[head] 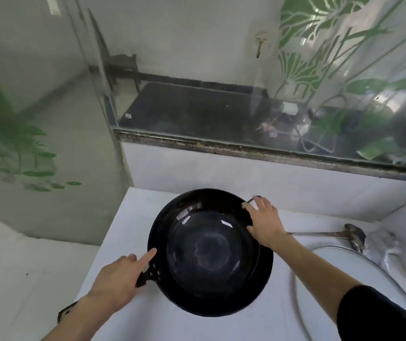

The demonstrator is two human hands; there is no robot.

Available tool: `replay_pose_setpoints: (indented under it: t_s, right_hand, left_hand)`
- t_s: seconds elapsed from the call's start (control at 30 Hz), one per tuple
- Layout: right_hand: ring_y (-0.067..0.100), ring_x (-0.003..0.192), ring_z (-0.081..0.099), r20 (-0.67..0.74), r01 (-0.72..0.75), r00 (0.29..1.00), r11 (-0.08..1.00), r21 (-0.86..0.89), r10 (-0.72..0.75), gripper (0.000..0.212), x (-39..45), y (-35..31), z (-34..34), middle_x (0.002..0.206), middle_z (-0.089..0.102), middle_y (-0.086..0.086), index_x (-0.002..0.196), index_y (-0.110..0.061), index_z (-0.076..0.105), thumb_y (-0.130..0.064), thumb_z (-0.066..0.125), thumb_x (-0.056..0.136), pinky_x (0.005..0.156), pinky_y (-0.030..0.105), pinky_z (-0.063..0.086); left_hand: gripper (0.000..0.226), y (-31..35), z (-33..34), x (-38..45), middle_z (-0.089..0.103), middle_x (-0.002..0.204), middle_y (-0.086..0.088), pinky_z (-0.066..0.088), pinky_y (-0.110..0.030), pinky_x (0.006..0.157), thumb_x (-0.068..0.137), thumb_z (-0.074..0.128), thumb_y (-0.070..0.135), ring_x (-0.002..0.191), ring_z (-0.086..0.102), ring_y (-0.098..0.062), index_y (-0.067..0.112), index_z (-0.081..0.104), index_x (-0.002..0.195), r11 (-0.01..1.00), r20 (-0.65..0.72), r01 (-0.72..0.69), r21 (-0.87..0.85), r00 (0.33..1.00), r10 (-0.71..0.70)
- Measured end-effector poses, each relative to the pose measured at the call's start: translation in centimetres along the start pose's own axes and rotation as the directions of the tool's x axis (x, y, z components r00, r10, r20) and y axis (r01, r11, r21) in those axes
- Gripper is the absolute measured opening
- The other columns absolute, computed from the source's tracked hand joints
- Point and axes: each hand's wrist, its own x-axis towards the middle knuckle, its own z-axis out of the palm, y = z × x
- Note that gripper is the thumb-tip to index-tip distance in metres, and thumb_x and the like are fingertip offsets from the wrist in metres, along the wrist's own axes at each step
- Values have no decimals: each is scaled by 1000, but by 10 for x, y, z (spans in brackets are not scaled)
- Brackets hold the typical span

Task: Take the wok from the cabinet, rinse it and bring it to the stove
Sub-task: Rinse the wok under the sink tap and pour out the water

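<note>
A black round wok (pixel 209 252) is held over the white tiled counter (pixel 128 217), its wet inside facing up. My left hand (pixel 117 279) grips the dark perforated handle at the wok's near left, with the index finger stretched along the rim. My right hand (pixel 263 222) holds the far right rim, where a small loop handle pokes out above the fingers.
A white round basin (pixel 339 291) sits to the right, with a metal ladle (pixel 339 233) lying beyond it and crumpled plastic at the right wall. Behind runs a glass-fronted ledge (pixel 246 146) with a dark flat panel (pixel 184 112). A glass partition with green leaf print stands at left.
</note>
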Motion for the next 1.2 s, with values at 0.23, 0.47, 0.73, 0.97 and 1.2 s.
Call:
replay_pose_setpoints:
  t_s: [0.23, 0.47, 0.73, 0.97, 1.2]
  right_hand:
    - [36, 141, 18, 61, 35, 998, 994, -101, -29, 67, 41, 21, 9, 155, 17, 12, 145, -27, 26, -20, 59, 86, 111, 46, 28]
    - [29, 129, 33, 136, 13, 991, 1000, -23, -10, 61, 53, 30, 15, 145, 36, 2, 137, -25, 42, -20, 68, 81, 93, 45, 45]
    - [30, 116, 40, 77, -28, 997, 998, -49, 31, 53, 44, 31, 19, 134, 39, 7, 131, -23, 48, -24, 68, 83, 89, 38, 47]
    - [29, 111, 40, 83, -65, 994, 996, -64, 71, 49, 25, 32, 12, 129, 40, 6, 128, -23, 49, -25, 68, 83, 85, 37, 48]
    - [29, 112, 41, 72, -131, 988, 989, -76, 136, 51, -13, 29, 3, 128, 40, 5, 129, -23, 49, -30, 70, 83, 86, 38, 49]
  left_hand:
    - [87, 3, 12, -1, 39, 93, 7, 41, -29, 68, 86, 42, 8, 83, 36, -16, 47, -5, 148, 990, 23, 124, 72, 992, -126]
    - [107, -1, 25, -4, 49, 64, 5, 26, -27, 44, 37, 75, -1, 53, 47, -17, 33, 47, 135, 975, -46, 48, 215, 998, -39]
    - [99, 3, 19, -5, 56, 82, -2, 37, -33, 50, 48, 42, 0, 72, 55, -23, 33, 34, 141, 937, -33, 16, 349, 999, -5]
    - [102, 4, 21, -11, 52, 112, -3, 34, -34, 66, 59, 33, -5, 99, 51, -26, 33, 0, 148, 948, -38, -30, 317, 998, 45]
    - [102, -5, 11, -19, 50, 116, -3, 34, -32, 69, 59, 25, -6, 101, 49, -25, 35, -3, 148, 942, -6, -93, 322, 995, 100]
